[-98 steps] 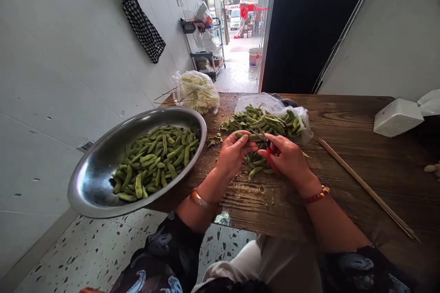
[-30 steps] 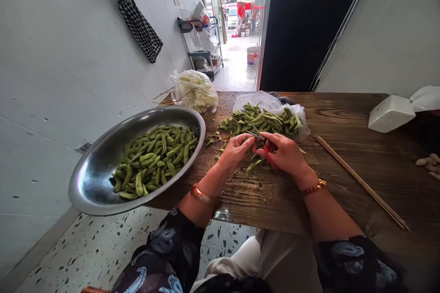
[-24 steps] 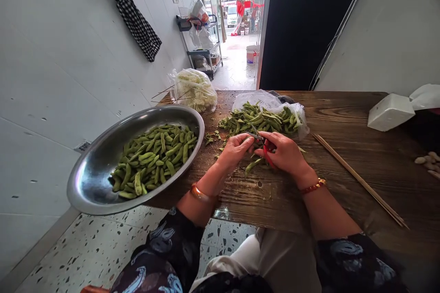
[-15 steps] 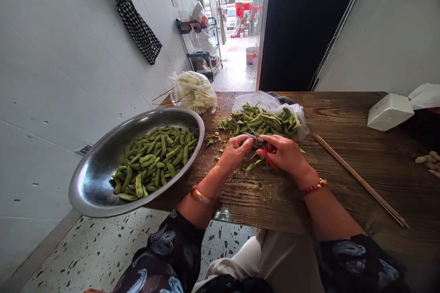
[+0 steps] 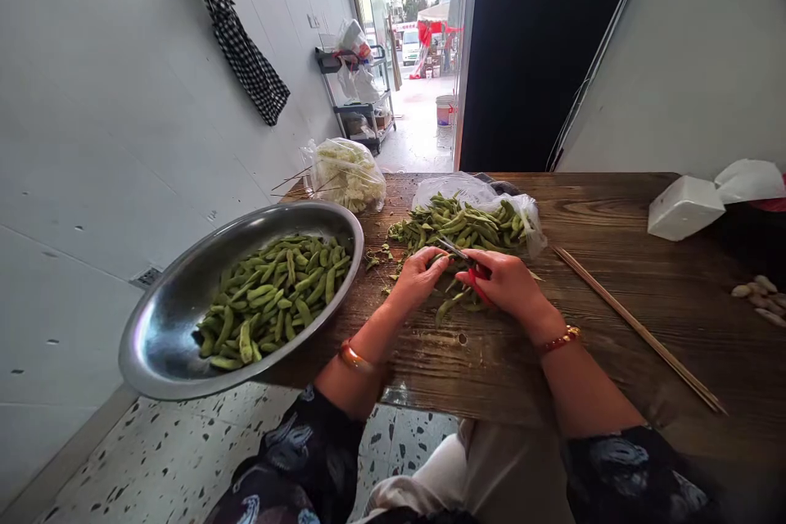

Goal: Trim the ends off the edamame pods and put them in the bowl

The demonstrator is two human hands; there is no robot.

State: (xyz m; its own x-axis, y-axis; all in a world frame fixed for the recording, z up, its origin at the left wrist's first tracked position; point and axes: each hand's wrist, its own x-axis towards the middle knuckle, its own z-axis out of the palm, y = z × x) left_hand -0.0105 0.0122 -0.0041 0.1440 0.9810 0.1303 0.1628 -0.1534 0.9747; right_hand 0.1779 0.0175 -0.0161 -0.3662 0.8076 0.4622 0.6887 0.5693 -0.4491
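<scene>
Red-handled scissors (image 5: 480,285) are gripped in my right hand (image 5: 507,282), their metal blades pointing left toward my other hand. My left hand (image 5: 421,274) is closed in a pinch on an edamame pod, mostly hidden by the fingers, close to the blade tips. Just beyond both hands lies a heap of edamame pods (image 5: 470,223), partly on a clear plastic bag (image 5: 529,221). A few loose pods lie under and between the hands. To the left, a wide steel basin (image 5: 163,344) holds many edamame pods (image 5: 270,295).
A bag of pale cauliflower-like vegetable (image 5: 347,172) sits behind the basin, with thin sticks beside it. Long wooden skewers (image 5: 639,327) lie on the wooden table (image 5: 602,221) at right. A white tissue box (image 5: 684,207) and some peanuts (image 5: 761,295) are at the far right.
The view has tilted slightly, so the scene sits a little lower. My hands stay together over the heap, with the scissor blades still beside my left fingers.
</scene>
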